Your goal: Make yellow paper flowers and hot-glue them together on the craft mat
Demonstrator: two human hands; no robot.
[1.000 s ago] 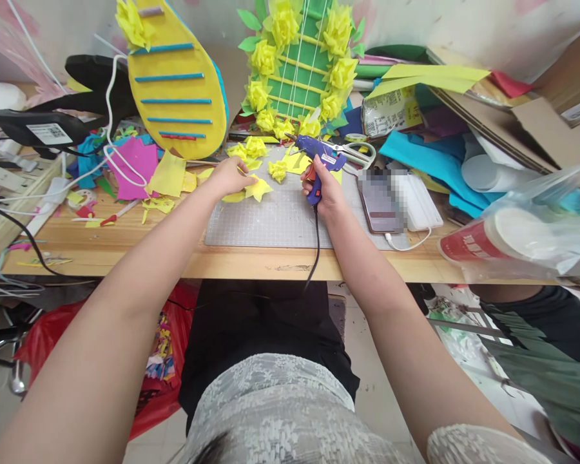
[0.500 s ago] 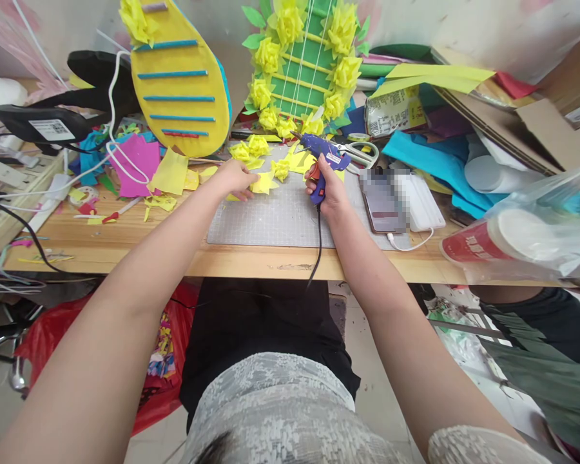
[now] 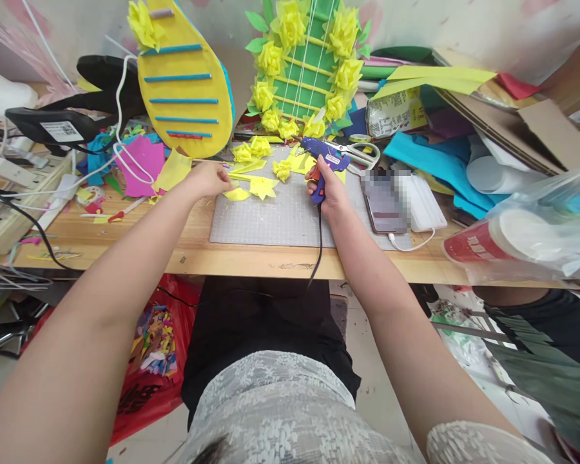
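My right hand (image 3: 327, 187) is wrapped around a blue glue gun (image 3: 323, 154), its nozzle pointing left and its black cord hanging over the table edge. Left of it, my left hand (image 3: 212, 179) has its fingers drawn together at the left side of the grey cutting mat (image 3: 280, 222); what they hold, if anything, is hidden. Close to those fingertips lie a yellow paper petal (image 3: 236, 194) and a flat, star-shaped yellow paper flower (image 3: 263, 187). Finished yellow paper roses (image 3: 251, 149) sit behind, and another small rose (image 3: 281, 170) lies nearer the glue gun.
A yellow teardrop-shaped board (image 3: 186, 90) and a green one with roses (image 3: 299, 71) stand at the back. Scissors (image 3: 362, 154), a phone (image 3: 383, 203) and a white power bank (image 3: 423, 203) lie right, before a bagged cup (image 3: 493, 238). Paper scraps (image 3: 140, 164) and cables clutter the left.
My left hand has moved left, away from the star-shaped flower, uncovering the petal beside it. My right hand keeps the glue gun in nearly the same place. The view has shifted slightly.
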